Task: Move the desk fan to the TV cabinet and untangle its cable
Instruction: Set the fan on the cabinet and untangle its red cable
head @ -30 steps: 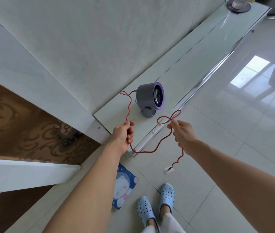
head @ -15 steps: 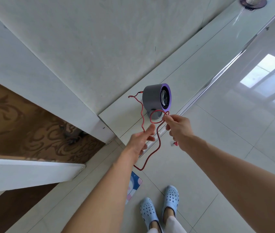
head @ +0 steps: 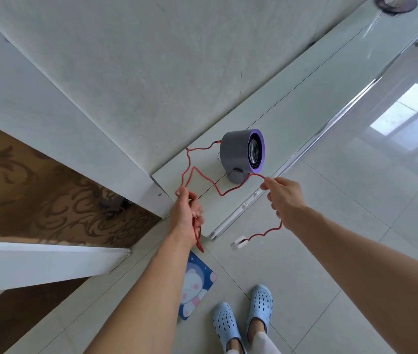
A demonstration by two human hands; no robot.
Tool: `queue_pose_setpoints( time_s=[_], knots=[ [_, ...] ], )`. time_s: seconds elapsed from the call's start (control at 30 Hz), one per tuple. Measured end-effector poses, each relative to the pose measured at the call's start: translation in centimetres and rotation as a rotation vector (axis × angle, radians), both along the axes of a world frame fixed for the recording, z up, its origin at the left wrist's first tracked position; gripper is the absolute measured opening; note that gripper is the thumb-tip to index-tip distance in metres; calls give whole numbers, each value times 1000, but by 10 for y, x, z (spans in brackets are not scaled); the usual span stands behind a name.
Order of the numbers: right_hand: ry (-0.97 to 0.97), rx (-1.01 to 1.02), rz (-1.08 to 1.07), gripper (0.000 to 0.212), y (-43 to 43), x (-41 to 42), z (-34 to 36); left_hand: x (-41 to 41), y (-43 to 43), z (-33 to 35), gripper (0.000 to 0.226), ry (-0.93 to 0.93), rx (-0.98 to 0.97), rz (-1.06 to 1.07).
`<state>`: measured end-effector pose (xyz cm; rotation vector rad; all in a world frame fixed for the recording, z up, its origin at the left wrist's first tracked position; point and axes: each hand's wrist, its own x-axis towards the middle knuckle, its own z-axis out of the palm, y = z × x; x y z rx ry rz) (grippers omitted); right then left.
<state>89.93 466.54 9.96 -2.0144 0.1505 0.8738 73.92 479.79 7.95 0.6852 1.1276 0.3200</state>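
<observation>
Untangling is in hand; fan (head: 242, 155) already stands on the cabinet (head: 305, 98); your left hand (head: 187, 215) grips a cable (head: 210, 183) loop at 7 o'clock, right hand (head: 283, 195) pinches it at 4; next, draw the plug (head: 238, 243) end free.

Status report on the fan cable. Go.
Left hand and right hand both shut on red cable. Fan upright on TV cabinet. Plug dangling free. No obstruction.

The white cabinet (head: 312, 103) runs diagonally toward the upper right of the frame; the fan (head: 241, 155) stands on its near end.
</observation>
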Motion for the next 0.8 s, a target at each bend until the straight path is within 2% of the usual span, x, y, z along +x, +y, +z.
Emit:
queue_pose_setpoints(
  time_s=[0.1,0.17,0.33,0.5,0.67,0.8],
  knots=[
    [19,6,-82,23,-2,1,0,-5,5,1,40,40,9,94],
    [30,44,-97,24,0,-1,1,-2,1,2,39,78,22,65],
    [69,158,-2,21,7,-10,6,16,-21,5,41,121,91,-188],
    [110,189,18,19,12,-13,12,35,-44,9,39,147,280,-515],
    [211,293,-95,17,18,-7,24,40,-52,12,43,177,324,-707],
    [288,353,-147,21,32,-4,34,44,-62,10,36,136,322,-725]
  ],
)
